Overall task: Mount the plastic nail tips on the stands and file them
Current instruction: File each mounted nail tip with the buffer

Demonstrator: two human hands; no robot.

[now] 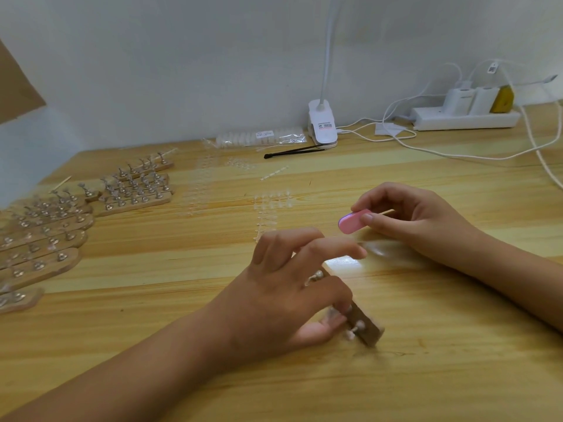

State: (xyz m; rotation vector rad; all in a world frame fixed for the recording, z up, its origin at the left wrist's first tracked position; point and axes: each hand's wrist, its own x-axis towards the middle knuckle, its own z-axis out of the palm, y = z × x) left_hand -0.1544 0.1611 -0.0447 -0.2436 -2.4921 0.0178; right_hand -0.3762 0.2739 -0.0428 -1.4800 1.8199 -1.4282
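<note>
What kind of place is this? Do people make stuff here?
Probably a nail-craft work desk. Rows of wooden stands with metal pegs lie on the table, strips of clear nail tips beside them, and the right hand holds a pink file. A clip lamp stands by the wall.

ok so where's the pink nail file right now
The pink nail file is right of centre in the head view, pinched in the right hand, just beyond the left hand gripping the wooden stand.
</note>
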